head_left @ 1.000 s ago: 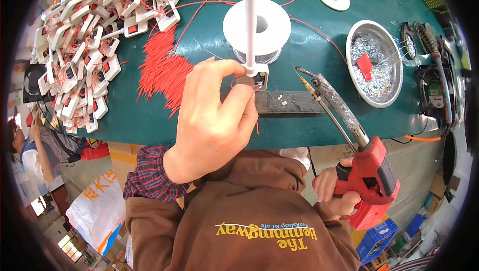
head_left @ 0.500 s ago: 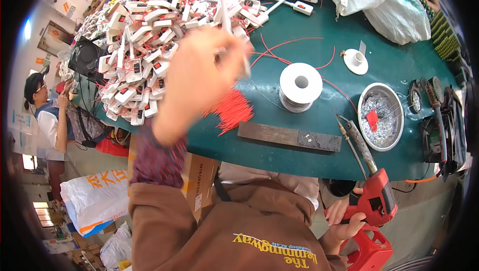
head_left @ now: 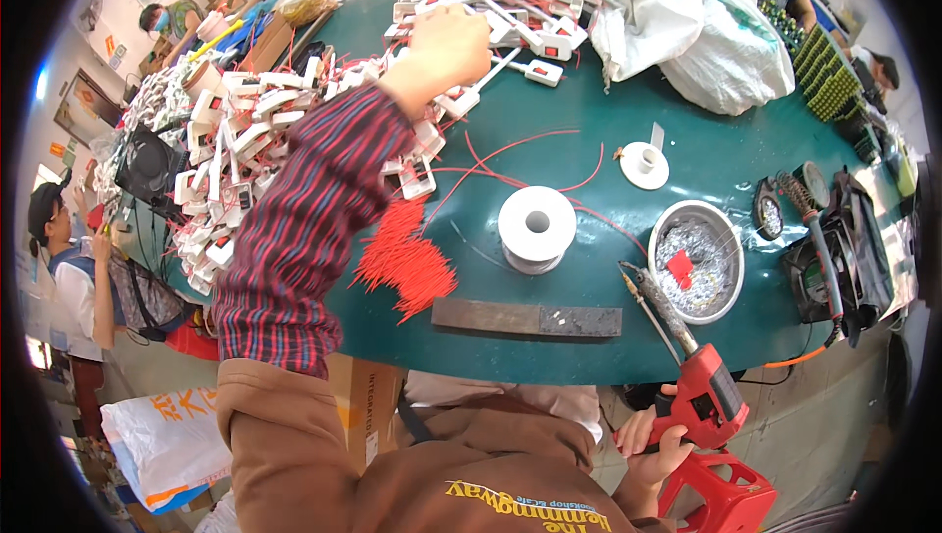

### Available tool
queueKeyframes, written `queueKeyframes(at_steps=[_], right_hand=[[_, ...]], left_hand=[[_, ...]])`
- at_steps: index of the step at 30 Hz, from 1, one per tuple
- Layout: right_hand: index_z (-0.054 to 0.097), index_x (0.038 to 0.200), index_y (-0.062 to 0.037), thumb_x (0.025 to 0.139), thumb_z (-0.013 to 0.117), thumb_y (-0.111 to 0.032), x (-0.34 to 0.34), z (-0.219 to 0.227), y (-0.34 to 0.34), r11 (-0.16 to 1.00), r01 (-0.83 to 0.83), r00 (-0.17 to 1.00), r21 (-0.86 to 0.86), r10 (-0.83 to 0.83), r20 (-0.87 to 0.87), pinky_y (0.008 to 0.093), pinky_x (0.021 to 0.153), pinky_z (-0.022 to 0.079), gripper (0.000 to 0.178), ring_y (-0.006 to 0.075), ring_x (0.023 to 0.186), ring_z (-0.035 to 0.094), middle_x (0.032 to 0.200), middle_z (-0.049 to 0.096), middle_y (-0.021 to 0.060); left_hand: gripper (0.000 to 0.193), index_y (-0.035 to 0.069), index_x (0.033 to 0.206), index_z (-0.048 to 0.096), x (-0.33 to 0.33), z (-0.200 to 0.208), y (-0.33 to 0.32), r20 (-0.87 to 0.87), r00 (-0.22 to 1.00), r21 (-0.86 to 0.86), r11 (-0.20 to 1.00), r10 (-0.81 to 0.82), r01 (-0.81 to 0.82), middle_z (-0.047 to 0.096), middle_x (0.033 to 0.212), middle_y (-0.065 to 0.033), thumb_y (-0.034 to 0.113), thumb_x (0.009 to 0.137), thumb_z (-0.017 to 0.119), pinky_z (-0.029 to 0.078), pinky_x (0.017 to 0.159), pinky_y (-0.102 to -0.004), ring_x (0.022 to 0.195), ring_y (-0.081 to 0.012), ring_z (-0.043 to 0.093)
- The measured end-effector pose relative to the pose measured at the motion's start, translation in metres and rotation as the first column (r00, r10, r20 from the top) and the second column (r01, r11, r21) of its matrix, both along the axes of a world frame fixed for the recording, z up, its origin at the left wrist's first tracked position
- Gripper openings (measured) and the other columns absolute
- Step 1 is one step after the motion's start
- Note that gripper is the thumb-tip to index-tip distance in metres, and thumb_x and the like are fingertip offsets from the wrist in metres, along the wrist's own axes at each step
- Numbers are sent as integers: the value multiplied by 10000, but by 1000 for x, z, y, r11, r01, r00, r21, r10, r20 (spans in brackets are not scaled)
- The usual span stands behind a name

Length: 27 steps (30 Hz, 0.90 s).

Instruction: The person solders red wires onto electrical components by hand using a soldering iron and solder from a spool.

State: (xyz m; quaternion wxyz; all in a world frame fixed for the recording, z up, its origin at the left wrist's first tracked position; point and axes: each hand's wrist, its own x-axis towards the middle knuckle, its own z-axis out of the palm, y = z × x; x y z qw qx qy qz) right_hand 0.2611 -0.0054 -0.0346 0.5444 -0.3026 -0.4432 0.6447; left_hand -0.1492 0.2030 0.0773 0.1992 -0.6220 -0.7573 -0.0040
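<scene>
Soldering gun (head_left: 710, 401) (red-bodied) occupies right hand (head_left: 655, 447), left hand (head_left: 446, 42) near white housings (head_left: 457, 103).

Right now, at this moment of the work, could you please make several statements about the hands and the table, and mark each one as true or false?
1. The right hand holds the soldering gun. True.
2. The left hand is on the spool. False: the left hand is out at the white parts, away from the spool.
3. A red piece lies in the bowl. True.
4. The bowl is to the left of the spool. False: it is to the right.
5. The dark bar lies on the table. True.
6. The spool lies on its side. False: it stands upright.
</scene>
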Motion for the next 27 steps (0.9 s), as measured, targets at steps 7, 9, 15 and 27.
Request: queueKeyframes(at_steps=[7,9,15,27], right_hand=[[340,1200,48,937,460,-454,-1,6,7,999,51,999,18,-51,-8,259,341,349,579,126,316,376,445,363,15],[338,1202,47,939,457,-451,1,5,8,999,54,999,6,-54,1,258,340,348,576,126,316,374,447,364,15],[341,1196,45,945,450,-442,1,8,12,999,50,999,9,-49,-8,253,343,350,559,123,317,373,454,377,15],[339,1219,23,939,449,-462,5,4,-2,999,43,999,-7,-43,20,258,354,353,571,121,327,375,460,372,6]], left_hand=[[335,10,1037,660,-7,-22,72,211,968,-404,914,140,-44,649,1042,-206,163,747,592,493,847,-453,997,-340,626],[294,-22,977,660,-3,-42,77,231,969,-346,938,91,-6,651,1012,-217,121,734,578,515,803,-423,951,-347,637],[237,-26,879,669,7,-24,72,622,772,-474,848,133,236,689,820,-120,165,750,612,529,668,-339,721,-217,673],[277,-28,1105,557,34,48,-60,977,-94,211,872,-189,442,642,918,-72,163,905,545,511,704,-255,805,-118,629]])
